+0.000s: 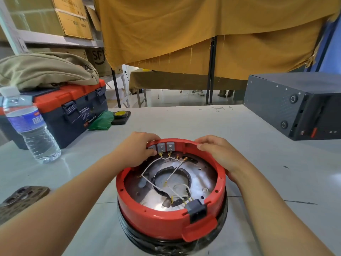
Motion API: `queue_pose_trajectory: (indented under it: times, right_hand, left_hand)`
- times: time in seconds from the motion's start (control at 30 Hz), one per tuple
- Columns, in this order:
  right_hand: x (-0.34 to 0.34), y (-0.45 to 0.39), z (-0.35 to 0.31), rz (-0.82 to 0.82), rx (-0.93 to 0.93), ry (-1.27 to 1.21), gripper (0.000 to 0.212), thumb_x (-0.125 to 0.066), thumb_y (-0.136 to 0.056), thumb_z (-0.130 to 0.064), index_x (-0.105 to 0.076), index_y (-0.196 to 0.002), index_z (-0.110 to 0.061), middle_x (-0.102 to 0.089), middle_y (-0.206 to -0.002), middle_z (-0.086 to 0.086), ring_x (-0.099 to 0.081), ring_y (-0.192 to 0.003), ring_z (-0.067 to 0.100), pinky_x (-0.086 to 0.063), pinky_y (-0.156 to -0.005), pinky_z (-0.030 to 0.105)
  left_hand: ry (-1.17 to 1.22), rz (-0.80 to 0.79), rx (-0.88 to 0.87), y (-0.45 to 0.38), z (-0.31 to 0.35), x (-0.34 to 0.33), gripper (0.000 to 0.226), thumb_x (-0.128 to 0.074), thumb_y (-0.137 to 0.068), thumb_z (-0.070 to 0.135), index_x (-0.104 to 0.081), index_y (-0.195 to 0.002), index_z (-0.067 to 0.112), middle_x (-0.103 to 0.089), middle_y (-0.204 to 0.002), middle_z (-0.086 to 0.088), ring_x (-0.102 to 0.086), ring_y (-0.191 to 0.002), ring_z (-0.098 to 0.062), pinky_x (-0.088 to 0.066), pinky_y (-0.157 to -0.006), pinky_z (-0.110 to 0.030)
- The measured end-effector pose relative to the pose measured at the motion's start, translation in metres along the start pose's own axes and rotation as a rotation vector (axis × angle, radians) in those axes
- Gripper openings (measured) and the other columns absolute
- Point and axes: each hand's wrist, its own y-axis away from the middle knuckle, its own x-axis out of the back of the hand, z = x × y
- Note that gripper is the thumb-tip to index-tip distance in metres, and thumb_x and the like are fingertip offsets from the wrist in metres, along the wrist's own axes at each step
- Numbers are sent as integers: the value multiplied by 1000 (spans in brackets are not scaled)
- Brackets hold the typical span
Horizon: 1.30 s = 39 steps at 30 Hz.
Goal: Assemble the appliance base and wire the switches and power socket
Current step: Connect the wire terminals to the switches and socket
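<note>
Head view: I'm on the wiring step, my left hand (137, 150) pinching at the grey switches (162, 147) on the red base (166, 224) (mid-table), right hand (215, 150) curled over its far rim. Next: seat loose terminals carefully.

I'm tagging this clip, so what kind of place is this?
Probably a workshop or warehouse work area: stacked cardboard boxes on metal shelving, a toolbox on the table, and a red appliance base with exposed wiring.

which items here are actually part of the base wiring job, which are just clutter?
Job: red base, grey switches, white wires, power socket, left hand, right hand.
Clutter: water bottle, toolbox, tape roll, black box.
</note>
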Motion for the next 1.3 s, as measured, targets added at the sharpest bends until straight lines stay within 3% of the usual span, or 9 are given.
queue_pose_trajectory:
  times: [0.23, 0.43, 0.57, 0.7, 0.77, 0.9, 1.07, 1.2, 1.3]
  right_hand:
    - [-1, 1, -1, 4, -40, 32, 12, -66, -85, -18, -69, -96, -15, -69, -98, 9, -63, -82, 17, -50, -79, 28]
    - [2, 2, -1, -6, -58, 95, 21, -72, -79, -26, -64, -79, -7, -63, -73, 5, -57, -67, 17, -46, -69, 30]
    - [3, 2, -1, -6, -78, 112, 34, -75, -75, -34, -50, -62, -16, -52, -53, -3, -49, -53, 13, -38, -57, 26]
    - [-2, 0, 2, -99, -61, -65, 24, -75, -76, -21, -62, -92, -11, -70, -90, 8, -67, -80, 24, -53, -79, 36]
    - [-3, -1, 3, -156, -64, -183, 33, -71, -79, -9, -61, -110, -16, -70, -107, 11, -68, -95, 29, -53, -90, 40]
    - [-4, 0, 2, -162, -43, -185, 29, -62, -83, 0, -65, -108, -16, -72, -101, 16, -69, -87, 29, -55, -84, 39]
    - [-9, 1, 1, -96, -24, -220, 24, -58, -84, 6, -67, -102, -7, -70, -95, 20, -66, -77, 27, -55, -78, 39]
    - [-14, 0, 2, -5, 2, -158, 25, -56, -84, 4, -67, -104, -7, -67, -80, 7, -59, -63, 13, -49, -60, 21]
    - [-17, 0, 3, 15, 12, -96, 27, -53, -86, -1, -65, -107, -13, -67, -90, 5, -61, -74, 16, -52, -71, 27]
  left_hand:
    - [-8, -5, -83, -8, 8, -6, 43, -60, -88, 19, -54, -131, 22, -52, -119, -5, -47, -112, -23, -34, -94, -29]
    - [2, -25, -158, -8, 17, -3, 44, -62, -86, 15, -56, -130, 21, -56, -122, -2, -51, -112, -21, -37, -96, -30]
    - [12, -52, -199, -9, 28, -2, 45, -62, -85, 12, -57, -129, 22, -57, -123, 0, -52, -112, -19, -39, -96, -35]
    - [27, -48, -243, -10, 37, -4, 44, -61, -84, 9, -58, -127, 21, -59, -122, 1, -53, -110, -18, -40, -95, -34]
    - [23, -49, -243, -10, 39, -4, 44, -62, -84, 10, -58, -127, 20, -59, -122, 0, -53, -111, -18, -39, -95, -31]
    - [79, -8, -214, -6, 40, -3, 39, -65, -84, 17, -58, -122, 19, -57, -122, 0, -52, -111, -15, -37, -94, -24]
    - [89, 43, -230, 3, 53, -2, 17, -67, -82, 19, -63, -99, 17, -54, -99, 2, -50, -91, -12, -37, -79, -20]
    - [109, -73, -301, 9, 64, -3, 8, -65, -81, 12, -71, -86, 13, -59, -78, 9, -51, -67, 0, -36, -66, -2]
    - [134, -153, -309, 10, 72, -8, 12, -66, -81, 14, -73, -91, 11, -67, -81, 3, -51, -65, 1, -34, -63, 0]
